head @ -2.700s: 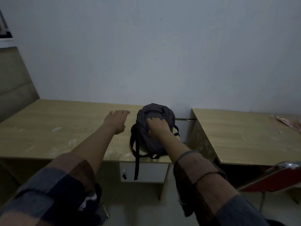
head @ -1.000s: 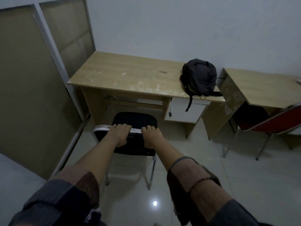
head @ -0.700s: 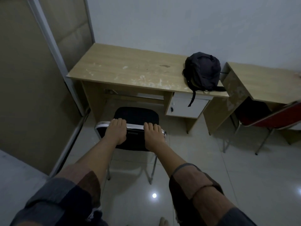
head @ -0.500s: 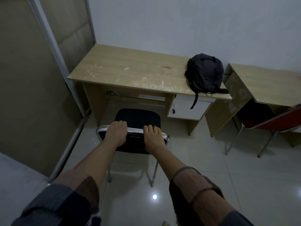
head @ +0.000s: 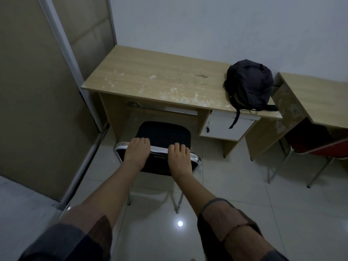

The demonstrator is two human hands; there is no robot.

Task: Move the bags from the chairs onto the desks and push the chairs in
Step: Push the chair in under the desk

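Note:
A black chair [head: 163, 135] with a chrome frame stands in front of the left wooden desk [head: 150, 80], its seat front just at the desk's edge. My left hand [head: 137, 152] and my right hand [head: 179, 156] both grip the top rail of its backrest. A dark backpack [head: 249, 84] sits on the desk's right end, one strap hanging over the drawer unit [head: 224, 127]. A red chair [head: 323, 146] stands partly under the right desk [head: 318, 95].
A beige partition panel [head: 37, 81] with a metal frame closes off the left side. The white wall runs behind both desks. Glossy floor tiles [head: 244, 194] lie open around the chair legs.
My hands left the backpack on the desk and took hold of the black chair's backrest. Over the last second the chair has slid forward toward the desk.

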